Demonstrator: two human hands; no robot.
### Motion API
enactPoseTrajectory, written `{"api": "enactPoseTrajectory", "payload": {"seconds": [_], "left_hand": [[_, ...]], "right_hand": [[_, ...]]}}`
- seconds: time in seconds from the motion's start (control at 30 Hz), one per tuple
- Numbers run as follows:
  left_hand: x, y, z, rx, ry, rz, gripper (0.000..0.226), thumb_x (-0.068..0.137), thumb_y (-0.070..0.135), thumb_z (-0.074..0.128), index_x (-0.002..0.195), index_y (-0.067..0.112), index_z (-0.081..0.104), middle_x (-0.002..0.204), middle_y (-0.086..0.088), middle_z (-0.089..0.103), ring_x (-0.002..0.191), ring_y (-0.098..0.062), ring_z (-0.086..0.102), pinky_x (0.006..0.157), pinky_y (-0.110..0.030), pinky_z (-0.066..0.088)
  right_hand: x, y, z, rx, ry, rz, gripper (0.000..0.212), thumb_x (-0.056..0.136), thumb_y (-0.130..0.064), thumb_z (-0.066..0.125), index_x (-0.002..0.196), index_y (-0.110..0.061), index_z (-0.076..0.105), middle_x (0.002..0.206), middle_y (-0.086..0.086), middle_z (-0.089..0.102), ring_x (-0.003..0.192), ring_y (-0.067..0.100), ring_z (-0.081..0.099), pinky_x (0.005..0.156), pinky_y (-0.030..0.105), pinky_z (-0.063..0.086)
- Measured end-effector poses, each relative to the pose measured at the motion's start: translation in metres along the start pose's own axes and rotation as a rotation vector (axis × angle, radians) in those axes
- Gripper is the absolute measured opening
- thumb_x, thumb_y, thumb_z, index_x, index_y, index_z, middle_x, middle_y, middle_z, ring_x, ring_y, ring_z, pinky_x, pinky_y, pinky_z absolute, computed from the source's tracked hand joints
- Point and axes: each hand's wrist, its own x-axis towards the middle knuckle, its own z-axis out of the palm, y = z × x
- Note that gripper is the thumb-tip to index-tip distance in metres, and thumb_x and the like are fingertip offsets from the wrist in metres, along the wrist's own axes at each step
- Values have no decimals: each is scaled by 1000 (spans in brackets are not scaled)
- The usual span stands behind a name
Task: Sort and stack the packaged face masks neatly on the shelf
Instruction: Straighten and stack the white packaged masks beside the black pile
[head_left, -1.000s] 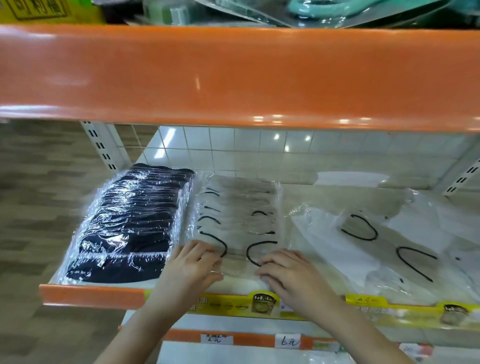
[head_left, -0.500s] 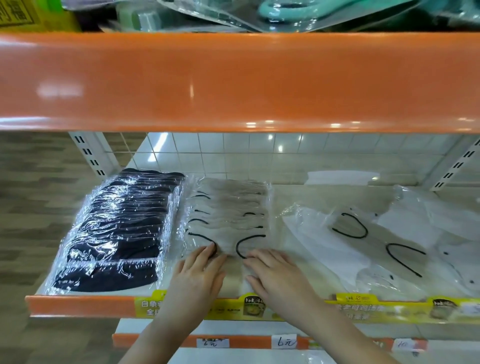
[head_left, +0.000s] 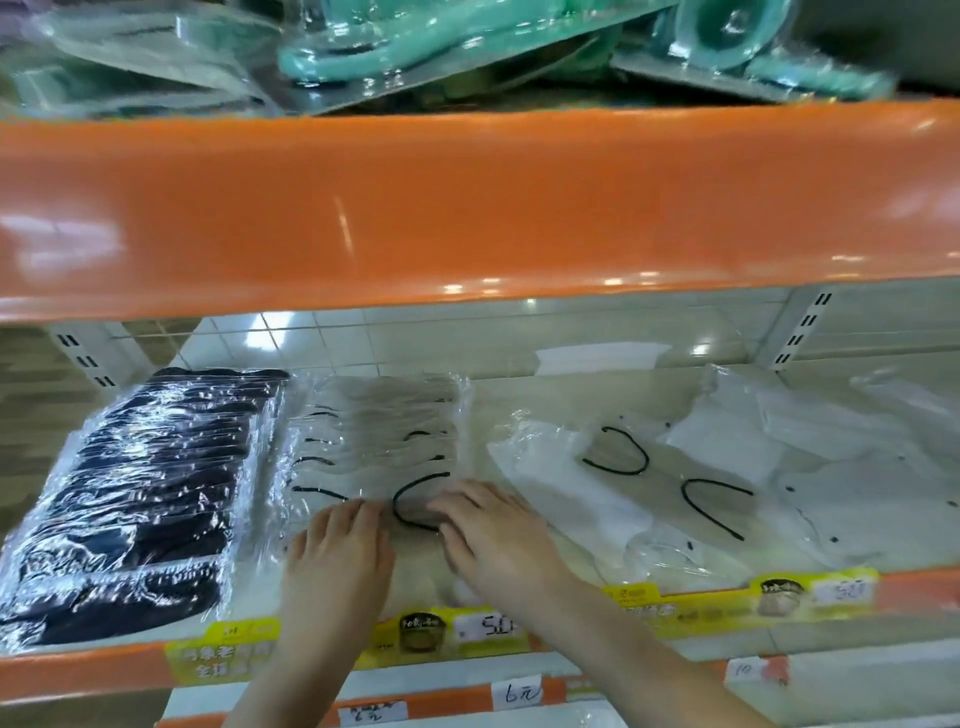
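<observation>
A row of beige packaged masks (head_left: 374, 441) with black ear loops lies overlapped in the middle of the shelf (head_left: 78, 670). My left hand (head_left: 340, 561) and my right hand (head_left: 496, 535) lie flat on the front pack of that row, fingers straight and pressing down. To their left sits a neat overlapped row of black packaged masks (head_left: 150, 493). On the right, loose white packaged masks (head_left: 701, 483) with black loops lie scattered and crumpled.
An orange upper shelf edge (head_left: 467, 202) hangs low over the working shelf, loaded with teal blister-packed goods (head_left: 415, 36). Yellow price labels (head_left: 431, 631) line the front lip. White slotted uprights (head_left: 800, 327) stand at the back corners.
Both hands have slid a little further onto the front beige pack and flattened on it. The camera has tilted up, showing more of the upper shelf.
</observation>
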Motion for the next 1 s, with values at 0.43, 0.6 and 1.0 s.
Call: {"api": "enactPoseTrajectory", "payload": {"seconds": [0.43,0.6,1.0], "left_hand": [[34,163,17,-307,85,354,34,74,18,41,90,14,71,89,0,70,90,-26,66,79,-39,52],[49,208,28,-274,-49,524,37,70,22,42,94,17,69,97,0,65,103,-22,54,94,-30,33],[57,230,28,-92,-268,583,52,83,47,39,119,16,60,121,-7,58,111,-30,58,88,-40,46]], "right_hand": [[-71,125,-86,-301,105,405,49,73,-37,70,113,-12,61,117,5,57,106,28,57,77,39,52],[-92,151,-98,-373,115,429,65,55,-50,73,104,-9,62,108,9,63,93,31,66,68,39,56],[-115,167,-93,-365,113,360,44,71,-45,46,96,-17,68,104,1,65,93,24,65,69,34,55]]}}
